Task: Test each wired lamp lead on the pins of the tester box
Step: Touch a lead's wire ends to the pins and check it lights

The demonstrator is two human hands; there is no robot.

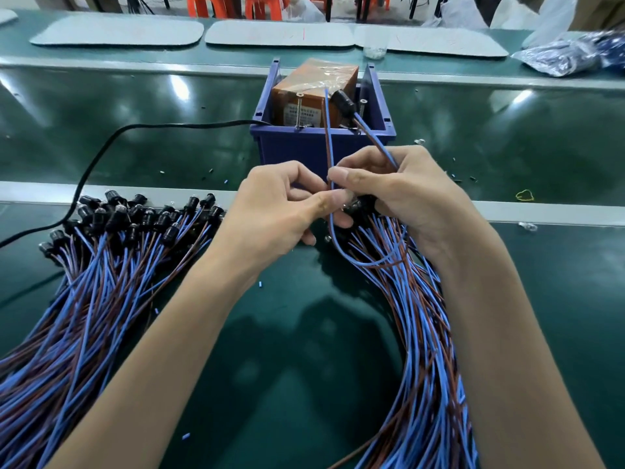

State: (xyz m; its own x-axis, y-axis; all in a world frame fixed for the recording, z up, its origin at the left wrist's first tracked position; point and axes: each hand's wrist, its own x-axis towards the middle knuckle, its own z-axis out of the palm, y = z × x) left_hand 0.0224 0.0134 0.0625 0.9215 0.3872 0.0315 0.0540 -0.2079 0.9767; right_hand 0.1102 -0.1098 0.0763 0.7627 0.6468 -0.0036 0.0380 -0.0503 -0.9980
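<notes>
Two bare forearms come up from the bottom edge of the frame, one from the lower left and one from the lower right, each uncovered right to the wrist. The left hand (277, 204) and right hand (399, 198), at the centre of the frame, are likewise bare, with short, plain fingernails.

A glossy dark green tabletop (135, 106) is crossed by pale metal rails (541, 209). Along its far edge lie three flat whitish mats (115, 33) side by side, with a small clear cup (374, 51) on the rightmost. Crumpled plastic bags (568, 55) of blue stuff sit at the far right. Orange stools (236, 6) stand beyond. A yellow rubber band (525, 195) lies to the right, and a short blue scrap (185, 435) lies near.
</notes>
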